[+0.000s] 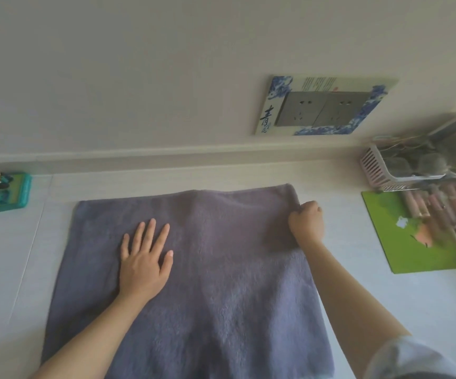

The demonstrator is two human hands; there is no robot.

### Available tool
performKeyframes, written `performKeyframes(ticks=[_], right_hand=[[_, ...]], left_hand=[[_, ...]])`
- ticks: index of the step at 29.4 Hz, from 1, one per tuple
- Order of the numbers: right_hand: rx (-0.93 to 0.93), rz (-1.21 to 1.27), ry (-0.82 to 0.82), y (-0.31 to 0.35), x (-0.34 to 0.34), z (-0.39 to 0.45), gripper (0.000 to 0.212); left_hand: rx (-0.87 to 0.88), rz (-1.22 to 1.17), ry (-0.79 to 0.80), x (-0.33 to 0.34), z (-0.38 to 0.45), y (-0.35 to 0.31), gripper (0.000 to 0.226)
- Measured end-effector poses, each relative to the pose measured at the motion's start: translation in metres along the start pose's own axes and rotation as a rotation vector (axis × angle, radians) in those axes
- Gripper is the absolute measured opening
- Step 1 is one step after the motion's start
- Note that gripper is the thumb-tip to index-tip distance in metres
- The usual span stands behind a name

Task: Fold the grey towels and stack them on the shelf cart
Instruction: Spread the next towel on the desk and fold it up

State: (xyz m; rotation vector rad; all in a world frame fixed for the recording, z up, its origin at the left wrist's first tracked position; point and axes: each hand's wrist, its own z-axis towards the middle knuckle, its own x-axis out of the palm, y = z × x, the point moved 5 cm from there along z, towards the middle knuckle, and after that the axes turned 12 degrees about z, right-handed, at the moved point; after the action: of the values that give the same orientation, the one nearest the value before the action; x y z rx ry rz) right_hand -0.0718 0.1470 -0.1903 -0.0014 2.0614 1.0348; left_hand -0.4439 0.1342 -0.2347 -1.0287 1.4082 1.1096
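Head view: a fluffy grey rectangular towel (194, 269) lies spread on the pale tabletop (385, 310), left hand (144, 261) pressing flat, fingers splayed, right hand (306, 222) pinching its far-right corner, seemingly starting a fold leftward across the cloth.

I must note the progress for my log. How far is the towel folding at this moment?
Early stage. Done: one grey towel lies spread flat on the white surface. In hand: the left hand presses flat on it, while the right hand pinches its far right edge, apparently to begin a fold. Left: no fold shows yet, and no folded stack or shelf cart can be clearly made out.
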Motion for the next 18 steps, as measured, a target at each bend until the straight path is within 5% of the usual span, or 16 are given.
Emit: performKeyframes(ticks=[4,10,14,18], right_hand=[[0.003,0.128,0.120,0.009,0.007,0.011,0.039],[0.110,0.600,0.168,0.029,0.006,0.009,0.035],[-0.178,0.297,0.241,0.030,0.031,-0.010,0.022],[-0.432,0.111,0.135,0.019,0.054,-0.027,0.029]], left_hand=[[-0.146,-0.127,-0.035,-0.021,0.020,-0.028,0.064],[0.039,-0.077,0.001,-0.018,0.054,-0.083,0.062],[0.021,-0.043,-0.034,-0.011,0.054,-0.081,0.061],[0.020,-0.092,-0.034,-0.012,0.053,-0.081,0.061]])
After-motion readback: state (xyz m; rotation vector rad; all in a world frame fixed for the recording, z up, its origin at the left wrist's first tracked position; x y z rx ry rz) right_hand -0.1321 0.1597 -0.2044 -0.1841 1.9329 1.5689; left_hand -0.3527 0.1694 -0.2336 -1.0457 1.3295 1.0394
